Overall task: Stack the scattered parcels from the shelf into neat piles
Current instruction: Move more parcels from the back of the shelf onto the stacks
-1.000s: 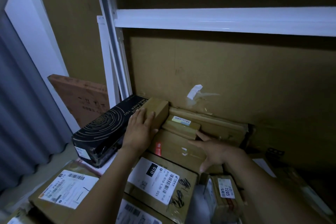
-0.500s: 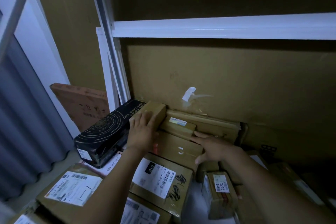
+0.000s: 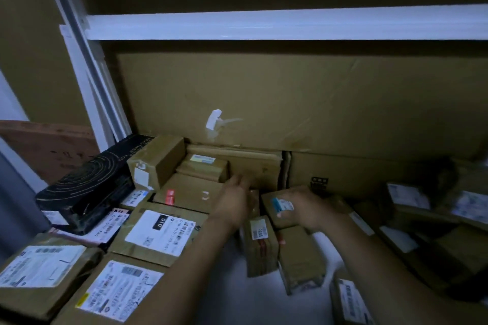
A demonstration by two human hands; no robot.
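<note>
Dim cardboard-backed shelf (image 3: 264, 24). Blue-labelled parcel (image 3: 283, 204) grasped in right hand (image 3: 310, 210), just right of left hand (image 3: 235, 202), released, holding nothing.

Right hand (image 3: 309, 208) around a blue-labelled parcel (image 3: 281, 204), left hand (image 3: 235, 203) straight-fingered just beside it, amid labelled boxes (image 3: 161, 229).

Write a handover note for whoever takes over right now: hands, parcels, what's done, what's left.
Left hand: open, fingers straight, at the back pile.
Right hand: grips a small blue-labelled parcel.
Done: a few boxes stacked in that pile beside the black box.
Left: place the held parcel; the 2285 parcel and loose parcels on the right are not yet stacked.
</note>
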